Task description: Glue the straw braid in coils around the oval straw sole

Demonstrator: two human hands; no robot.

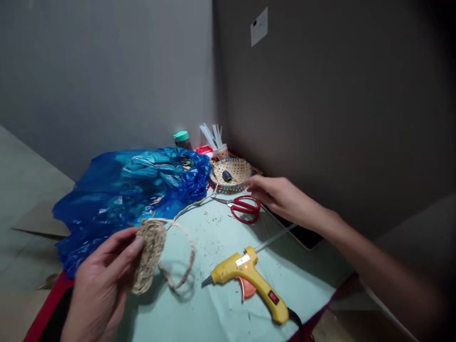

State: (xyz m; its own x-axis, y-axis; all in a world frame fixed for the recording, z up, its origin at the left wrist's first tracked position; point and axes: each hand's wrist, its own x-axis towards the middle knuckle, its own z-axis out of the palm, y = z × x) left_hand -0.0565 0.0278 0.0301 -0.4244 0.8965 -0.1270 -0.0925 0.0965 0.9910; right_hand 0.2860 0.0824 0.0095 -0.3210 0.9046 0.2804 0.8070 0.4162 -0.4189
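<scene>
My left hand (103, 280) is closed on a coiled oval of braided straw (149, 256), thumb on its face. A loose straw braid (190, 266) loops out from the oval and runs back toward the blue bag. My right hand (272, 192) reaches to the right rim of a small woven basket (237, 167), fingers bent together; whatever they pinch, if anything, is too small to make out. A dark thread spool (227, 176) lies inside the basket. Below that hand rest red-handled scissors (245, 210). Nearer me lies a yellow glue gun (249, 270) with a glue stick (274, 237) in its back.
A crumpled blue plastic bag (142, 175) covers the table's left back. Behind it stand a green-capped jar (181, 137) and a cup (221, 152) of glue sticks. A dark flat device (302, 235) lies at the right edge, beside the wall. Scraps dot the pale tabletop (199, 313).
</scene>
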